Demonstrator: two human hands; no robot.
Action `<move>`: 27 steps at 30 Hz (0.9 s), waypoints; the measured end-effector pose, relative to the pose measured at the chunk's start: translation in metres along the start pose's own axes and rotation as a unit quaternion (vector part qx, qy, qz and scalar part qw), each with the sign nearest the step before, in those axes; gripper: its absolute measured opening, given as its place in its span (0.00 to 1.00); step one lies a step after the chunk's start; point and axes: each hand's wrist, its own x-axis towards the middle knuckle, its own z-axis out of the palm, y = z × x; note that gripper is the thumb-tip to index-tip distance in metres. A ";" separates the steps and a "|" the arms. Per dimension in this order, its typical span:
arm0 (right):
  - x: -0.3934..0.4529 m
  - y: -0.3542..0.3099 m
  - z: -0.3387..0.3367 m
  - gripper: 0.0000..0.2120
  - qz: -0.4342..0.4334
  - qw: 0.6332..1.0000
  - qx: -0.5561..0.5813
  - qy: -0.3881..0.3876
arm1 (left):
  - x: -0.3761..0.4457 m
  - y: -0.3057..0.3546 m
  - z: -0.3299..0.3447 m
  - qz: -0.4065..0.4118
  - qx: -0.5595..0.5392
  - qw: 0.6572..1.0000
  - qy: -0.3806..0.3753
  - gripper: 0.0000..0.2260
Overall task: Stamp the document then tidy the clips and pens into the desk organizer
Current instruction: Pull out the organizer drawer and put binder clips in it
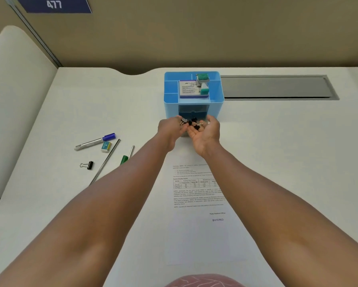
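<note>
A blue desk organizer [215,96] stands at the back of the desk, its front drawer opening just behind my hands. My right hand [207,134] is cupped palm up and carries several black binder clips [195,124]. My left hand [171,129] pinches one binder clip [183,121] next to that pile. The document [196,193] lies under my arms and bears the stamp "ENTERED" [218,219]. At the left lie a blue-capped marker [95,141], a grey pencil [106,160], a green-handled pen [126,157] and one loose binder clip [87,165].
A small eraser [106,146] lies by the marker. The organizer's top holds a white box [189,89] and a green stamp [203,78]. A grey cable hatch [277,87] sits to the right. Partition walls close off the back and left.
</note>
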 end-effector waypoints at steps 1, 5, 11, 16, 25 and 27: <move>0.001 -0.001 -0.002 0.23 0.004 1.000 0.003 -0.003 | 0.000 0.000 0.001 0.002 0.007 1.000 0.000 0.11; 0.003 -0.005 -0.006 0.27 0.018 1.000 -0.006 0.002 | 0.003 -0.001 0.000 0.021 0.032 0.999 -0.019 0.15; -0.002 -0.008 -0.007 0.19 -0.030 0.996 -0.044 0.065 | 0.008 0.002 -0.011 0.031 0.019 0.999 -0.026 0.17; 0.004 -0.008 -0.009 0.13 -0.108 0.949 -0.180 0.233 | 0.011 0.009 -0.016 0.041 -0.005 0.999 0.023 0.18; 0.009 -0.004 -0.012 0.13 -0.018 0.945 -0.213 0.246 | 0.012 0.022 -0.009 0.062 0.047 0.993 0.089 0.25; 0.010 -0.004 -0.011 0.08 -0.015 0.951 -0.200 0.237 | 0.011 0.024 -0.007 0.058 0.058 0.992 0.093 0.25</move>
